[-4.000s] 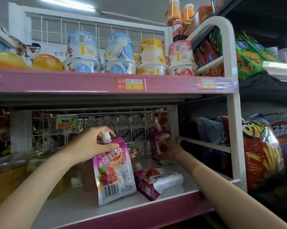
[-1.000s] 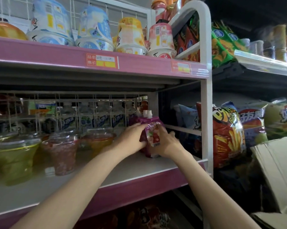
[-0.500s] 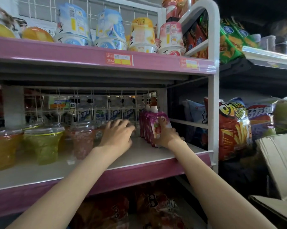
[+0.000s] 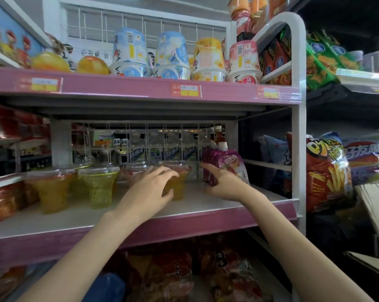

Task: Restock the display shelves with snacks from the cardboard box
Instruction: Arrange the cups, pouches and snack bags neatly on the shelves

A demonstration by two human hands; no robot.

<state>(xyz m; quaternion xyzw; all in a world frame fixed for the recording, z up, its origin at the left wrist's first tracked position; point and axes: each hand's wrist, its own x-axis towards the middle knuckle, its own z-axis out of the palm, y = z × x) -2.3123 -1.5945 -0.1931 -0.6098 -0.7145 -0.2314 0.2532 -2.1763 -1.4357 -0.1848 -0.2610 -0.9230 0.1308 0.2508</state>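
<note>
A: What can't you make out?

B: The bottles behind the wire grid [image 4: 153,136] at the back of the middle shelf [image 4: 206,205] are blurred, their labels unreadable. The cardboard box [image 4: 373,205] is cut off at the right edge; only a flap shows. The lower shelf's bags are dim.

A: And the hands?

B: The left hand [image 4: 150,188] reaches in over the shelf, fingers spread and loosely curved over a clear cup of orange jelly [image 4: 176,182]. It hides part of the cup, and whether the fingers touch it I cannot tell.

A: The right?

B: The right hand [image 4: 225,182] lies against the row of purple pouches [image 4: 224,163], thumb on the left side, fingers hidden behind the front pouch, so it looks like a light grip.

A: Where do the pouches stand?

B: Upright at the right end of the middle shelf, just beside the white post [image 4: 297,149], white caps on top.
</note>
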